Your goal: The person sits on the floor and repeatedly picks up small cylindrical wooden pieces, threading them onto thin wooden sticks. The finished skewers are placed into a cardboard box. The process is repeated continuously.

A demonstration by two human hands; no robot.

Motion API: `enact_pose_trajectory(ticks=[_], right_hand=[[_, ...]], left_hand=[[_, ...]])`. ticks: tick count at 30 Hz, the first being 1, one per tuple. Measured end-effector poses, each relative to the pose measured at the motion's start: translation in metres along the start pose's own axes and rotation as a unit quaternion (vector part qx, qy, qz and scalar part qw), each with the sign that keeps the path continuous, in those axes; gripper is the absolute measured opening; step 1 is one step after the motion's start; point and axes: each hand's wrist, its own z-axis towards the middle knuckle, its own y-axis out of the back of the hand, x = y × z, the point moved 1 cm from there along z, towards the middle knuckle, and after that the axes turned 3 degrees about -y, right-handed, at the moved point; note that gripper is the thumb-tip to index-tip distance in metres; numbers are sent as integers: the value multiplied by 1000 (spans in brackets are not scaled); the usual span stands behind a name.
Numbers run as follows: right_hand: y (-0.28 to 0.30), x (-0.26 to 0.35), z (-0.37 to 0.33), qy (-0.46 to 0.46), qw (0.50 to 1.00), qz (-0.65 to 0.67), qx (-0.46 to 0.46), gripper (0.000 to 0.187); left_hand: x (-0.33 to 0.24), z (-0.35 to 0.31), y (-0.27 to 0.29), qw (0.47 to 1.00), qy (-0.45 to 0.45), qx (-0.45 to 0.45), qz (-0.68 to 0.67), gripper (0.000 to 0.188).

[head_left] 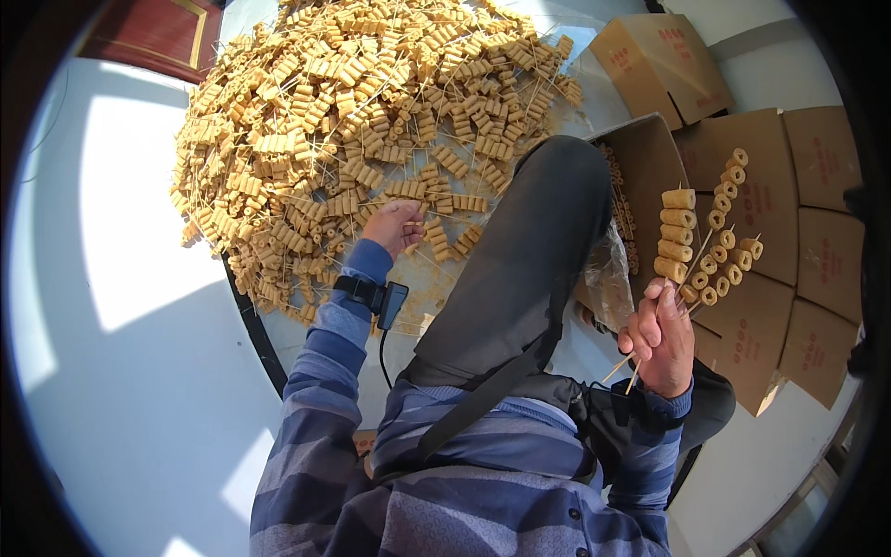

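My left hand [394,227] reaches to the near side of a big heap of skewers [362,102], each a thin stick threaded with golden-brown ring-shaped pieces. Its fingers are pinched together beside a loose skewer [437,239]; whatever they may grip is too small to make out. On the right, my right hand [661,339] is closed around the sticks of several skewers [676,234]. Their ringed ends fan upward above the fist, and bare stick ends poke out below it.
Right of my bent knee stands an open cardboard box [650,162] with a plastic liner [608,278] and rows of skewers inside. Closed cartons [747,186] are set beyond it. A dark red panel [153,37] is at the far left. A black strap crosses my lap.
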Motion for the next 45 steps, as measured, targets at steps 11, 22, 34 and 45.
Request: enact_pose_trajectory(ticks=[11, 22, 34, 45], right_hand=[[30, -7, -9, -132, 991, -5, -16, 34], [33, -27, 16, -93, 992, 55, -64, 36], [-7, -35, -3, 6, 992, 120, -27, 33], [2, -28, -57, 74, 989, 122, -27, 36]], left_hand=[[122, 211, -20, 981, 189, -32, -31, 36], [9, 57, -22, 992, 79, -37, -93, 24], [-92, -186, -184, 915, -67, 278, 284, 16], [-29, -235, -272, 824, -17, 430, 367, 19]])
